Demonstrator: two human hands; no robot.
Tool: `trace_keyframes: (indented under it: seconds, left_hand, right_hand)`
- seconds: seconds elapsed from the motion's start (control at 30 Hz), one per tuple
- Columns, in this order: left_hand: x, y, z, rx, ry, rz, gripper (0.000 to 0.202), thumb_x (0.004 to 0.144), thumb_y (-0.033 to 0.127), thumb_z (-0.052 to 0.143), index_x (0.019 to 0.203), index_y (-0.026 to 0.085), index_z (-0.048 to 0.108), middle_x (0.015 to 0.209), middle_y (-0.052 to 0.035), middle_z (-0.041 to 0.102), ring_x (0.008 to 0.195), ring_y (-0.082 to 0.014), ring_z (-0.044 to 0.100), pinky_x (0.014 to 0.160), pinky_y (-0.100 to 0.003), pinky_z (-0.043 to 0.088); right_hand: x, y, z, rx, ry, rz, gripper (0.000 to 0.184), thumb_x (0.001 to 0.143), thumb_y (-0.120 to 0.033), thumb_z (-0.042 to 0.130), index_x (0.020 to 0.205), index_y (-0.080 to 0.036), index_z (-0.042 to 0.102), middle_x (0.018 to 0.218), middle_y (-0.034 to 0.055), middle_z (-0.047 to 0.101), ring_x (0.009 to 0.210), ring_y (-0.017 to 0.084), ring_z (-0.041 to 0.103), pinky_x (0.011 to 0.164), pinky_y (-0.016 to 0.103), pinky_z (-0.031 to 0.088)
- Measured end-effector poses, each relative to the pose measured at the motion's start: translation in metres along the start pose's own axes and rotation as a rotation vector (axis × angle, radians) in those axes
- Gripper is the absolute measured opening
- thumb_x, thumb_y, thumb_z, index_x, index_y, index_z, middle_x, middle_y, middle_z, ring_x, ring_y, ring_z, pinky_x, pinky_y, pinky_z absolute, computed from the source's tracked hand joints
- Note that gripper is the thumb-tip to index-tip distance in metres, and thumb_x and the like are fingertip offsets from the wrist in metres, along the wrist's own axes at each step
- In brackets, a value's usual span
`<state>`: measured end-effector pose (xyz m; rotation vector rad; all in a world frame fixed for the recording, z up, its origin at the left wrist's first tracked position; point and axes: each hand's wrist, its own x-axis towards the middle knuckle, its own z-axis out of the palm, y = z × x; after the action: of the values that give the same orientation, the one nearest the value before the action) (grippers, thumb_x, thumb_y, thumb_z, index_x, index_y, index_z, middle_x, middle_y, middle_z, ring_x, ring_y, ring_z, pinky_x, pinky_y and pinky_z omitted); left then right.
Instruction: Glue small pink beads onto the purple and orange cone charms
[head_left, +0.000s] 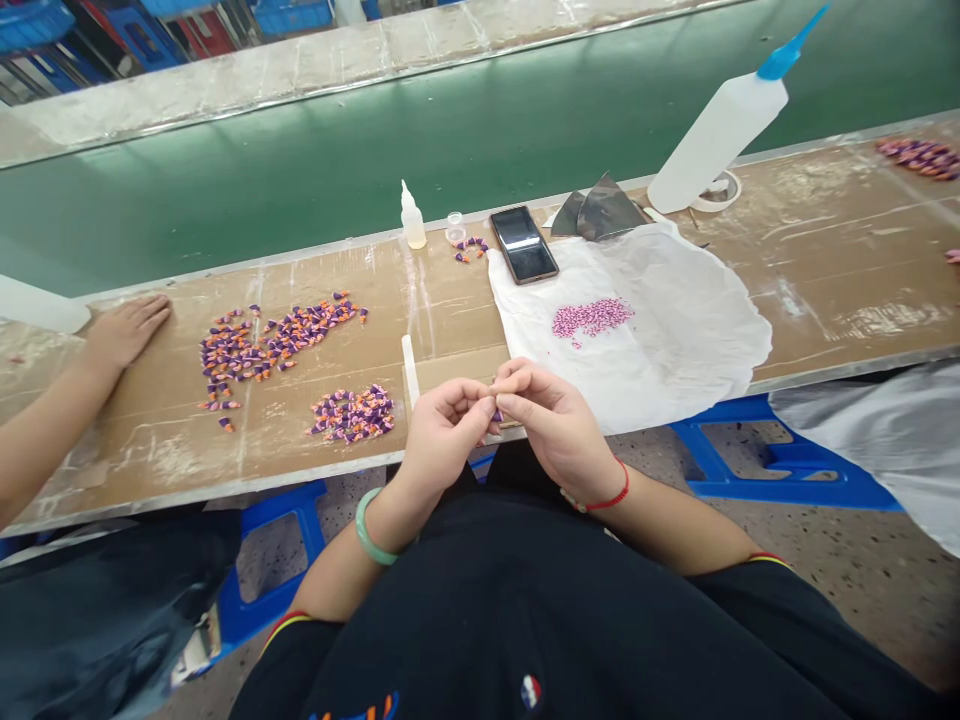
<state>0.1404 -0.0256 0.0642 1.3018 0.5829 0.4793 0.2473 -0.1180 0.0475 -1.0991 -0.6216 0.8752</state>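
Note:
My left hand [448, 425] and my right hand [551, 415] meet at the table's front edge, fingertips pinched together. Between them is a small purple piece [496, 413], mostly hidden by the fingers; the left thumb and fingers close on it. The right thumb and forefinger pinch at its top, and whatever they hold is too small to make out. To the left lies a pile of small purple, orange and pink pieces [352, 414]. Beyond my right hand, tiny pink pieces [592, 318] are spread on a white cloth [675, 350].
A larger heap of purple-orange pieces [277, 340] lies left, near another person's hand [127, 330]. A white strip [410, 370], small dropper bottle [412, 220], clear cap [455, 228], phone [523, 245], tape roll [720, 192] and large white bottle [716, 140] are on the table.

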Motion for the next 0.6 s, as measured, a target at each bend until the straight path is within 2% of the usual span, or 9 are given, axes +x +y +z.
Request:
trace_keyframes:
  seconds: [0.1, 0.17, 0.33, 0.47, 0.6]
  left_hand:
    - [0.000, -0.002, -0.002, -0.078, -0.023, -0.059, 0.027, 0.075, 0.037, 0.075, 0.069, 0.016, 0.059, 0.055, 0.0033, 0.059, 0.045, -0.0055, 0.049, 0.043, -0.015, 0.039]
    - [0.000, -0.002, -0.003, -0.107, -0.033, -0.088, 0.026, 0.074, 0.036, 0.075, 0.068, 0.016, 0.058, 0.057, 0.0029, 0.060, 0.044, -0.0051, 0.049, 0.041, -0.015, 0.037]
    - [-0.001, 0.004, -0.007, -0.057, -0.078, -0.108, 0.025, 0.074, 0.034, 0.074, 0.067, 0.016, 0.058, 0.054, 0.0032, 0.059, 0.042, -0.0052, 0.047, 0.041, -0.015, 0.037]
    - [-0.002, 0.009, -0.008, -0.013, -0.124, -0.126, 0.025, 0.074, 0.034, 0.074, 0.067, 0.016, 0.058, 0.051, 0.0031, 0.059, 0.041, -0.0053, 0.046, 0.041, -0.016, 0.037]
    - [-0.002, 0.011, -0.009, 0.003, -0.163, -0.185, 0.030, 0.071, 0.037, 0.078, 0.066, 0.016, 0.058, 0.050, 0.0029, 0.058, 0.041, -0.0055, 0.047, 0.042, -0.016, 0.035]
  right_hand:
    - [0.004, -0.009, -0.005, -0.116, -0.068, -0.042, 0.008, 0.086, -0.030, 0.067, 0.084, -0.022, 0.067, 0.088, 0.0008, 0.059, 0.075, 0.013, 0.059, 0.069, 0.029, 0.051]
    - [0.008, -0.020, -0.009, -0.279, -0.128, -0.105, 0.007, 0.089, -0.026, 0.061, 0.091, -0.022, 0.066, 0.087, 0.0011, 0.063, 0.078, 0.014, 0.060, 0.071, 0.029, 0.050]
    - [0.018, -0.048, -0.017, -0.756, -0.362, -0.277, 0.010, 0.088, -0.017, 0.057, 0.079, -0.018, 0.060, 0.073, -0.0004, 0.063, 0.068, 0.012, 0.055, 0.065, 0.025, 0.043]
    - [0.022, -0.057, -0.019, -0.905, -0.483, -0.327, 0.012, 0.085, -0.013, 0.055, 0.073, -0.017, 0.057, 0.068, -0.0020, 0.060, 0.063, 0.009, 0.052, 0.061, 0.023, 0.040]
    - [0.025, -0.058, -0.019, -0.949, -0.538, -0.391, 0.015, 0.080, -0.010, 0.056, 0.067, -0.017, 0.055, 0.063, -0.0028, 0.059, 0.059, 0.009, 0.050, 0.059, 0.022, 0.038]
